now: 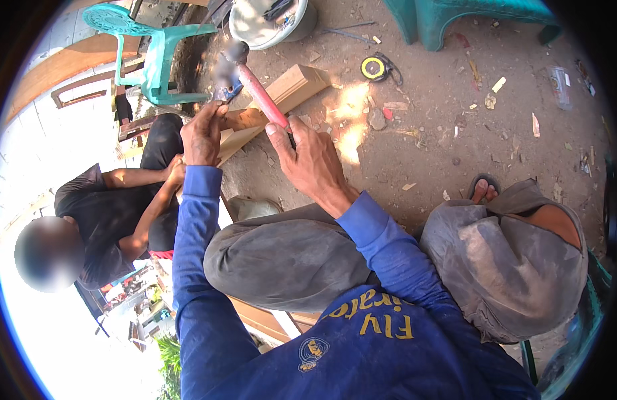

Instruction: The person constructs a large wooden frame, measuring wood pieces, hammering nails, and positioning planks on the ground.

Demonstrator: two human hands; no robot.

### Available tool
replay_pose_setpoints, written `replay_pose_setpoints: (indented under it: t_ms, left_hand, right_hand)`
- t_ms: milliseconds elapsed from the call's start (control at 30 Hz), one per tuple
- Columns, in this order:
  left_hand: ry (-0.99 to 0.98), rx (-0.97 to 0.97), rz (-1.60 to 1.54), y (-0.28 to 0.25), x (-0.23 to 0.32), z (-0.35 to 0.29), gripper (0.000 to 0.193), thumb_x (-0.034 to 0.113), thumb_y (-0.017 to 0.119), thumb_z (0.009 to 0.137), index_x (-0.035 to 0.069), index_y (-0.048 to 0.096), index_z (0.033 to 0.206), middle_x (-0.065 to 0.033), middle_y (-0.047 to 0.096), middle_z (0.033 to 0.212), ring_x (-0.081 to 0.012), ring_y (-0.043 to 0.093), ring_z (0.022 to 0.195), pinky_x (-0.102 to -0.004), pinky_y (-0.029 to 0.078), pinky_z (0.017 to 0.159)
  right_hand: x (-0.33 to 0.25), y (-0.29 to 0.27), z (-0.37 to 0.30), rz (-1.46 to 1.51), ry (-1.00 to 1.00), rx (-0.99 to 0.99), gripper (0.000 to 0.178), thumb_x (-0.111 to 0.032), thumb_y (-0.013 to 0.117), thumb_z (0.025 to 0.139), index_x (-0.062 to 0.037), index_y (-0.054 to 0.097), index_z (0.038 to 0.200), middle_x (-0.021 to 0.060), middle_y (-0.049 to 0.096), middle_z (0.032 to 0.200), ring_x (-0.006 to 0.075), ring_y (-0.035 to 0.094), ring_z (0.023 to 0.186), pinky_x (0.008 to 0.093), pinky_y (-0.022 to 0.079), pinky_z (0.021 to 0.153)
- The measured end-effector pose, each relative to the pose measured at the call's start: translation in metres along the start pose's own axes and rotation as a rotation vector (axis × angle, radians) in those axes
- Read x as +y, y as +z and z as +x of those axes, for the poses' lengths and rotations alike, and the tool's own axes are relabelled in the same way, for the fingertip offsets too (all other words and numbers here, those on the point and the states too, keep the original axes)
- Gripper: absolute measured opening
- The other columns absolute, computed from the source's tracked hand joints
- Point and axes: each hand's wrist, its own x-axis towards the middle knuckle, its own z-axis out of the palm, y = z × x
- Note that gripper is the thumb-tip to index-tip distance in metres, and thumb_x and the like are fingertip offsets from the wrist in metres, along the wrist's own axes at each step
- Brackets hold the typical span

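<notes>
My right hand (315, 160) is wrapped around the pink-red handle of a hammer (263, 95). The dark hammer head points up and to the left, raised above the fingers of my left hand (203, 137). That left hand is closed in a pinch beside a light brown wooden beam (298, 88); whatever lies between its fingertips is too small to make out. The beam slants from below my left hand toward the upper right. A blue object (232, 88) shows behind the hammer head, partly hidden.
At left sits another person (115, 200) in dark clothes, hands close to my left wrist. Green plastic chairs (158, 63) (455, 17) stand on the far side. A bucket (272, 27) and a yellow-black tape measure (375, 68) rest on the dirt ground among scattered wood chips.
</notes>
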Motion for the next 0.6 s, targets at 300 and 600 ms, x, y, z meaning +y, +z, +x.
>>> replay_pose_setpoints:
  t_ms: [300,600]
  left_hand:
    - [0.092,-0.049,0.061,0.0,-0.007,-0.008,0.015,0.012,0.075,0.09,0.005,0.074,0.103,-0.0144,0.074,0.089,-0.029,0.074,0.076,-0.0342,0.056,0.067]
    - [0.082,-0.038,0.034,0.003,0.005,-0.018,0.012,0.013,0.073,0.091,0.007,0.074,0.101,-0.0126,0.074,0.089,-0.0286,0.073,0.076,-0.0342,0.057,0.067]
  right_hand:
    - [0.012,0.013,-0.022,0.027,-0.054,0.01,0.039,-0.037,0.057,0.102,0.0007,0.057,0.096,0.0216,0.058,0.06,0.0434,0.062,0.057,0.0496,0.048,0.054]
    - [0.029,0.007,-0.024,-0.107,0.076,-0.092,0.041,-0.039,0.055,0.103,0.001,0.057,0.097,0.024,0.059,0.063,0.0446,0.064,0.061,0.0526,0.048,0.055]
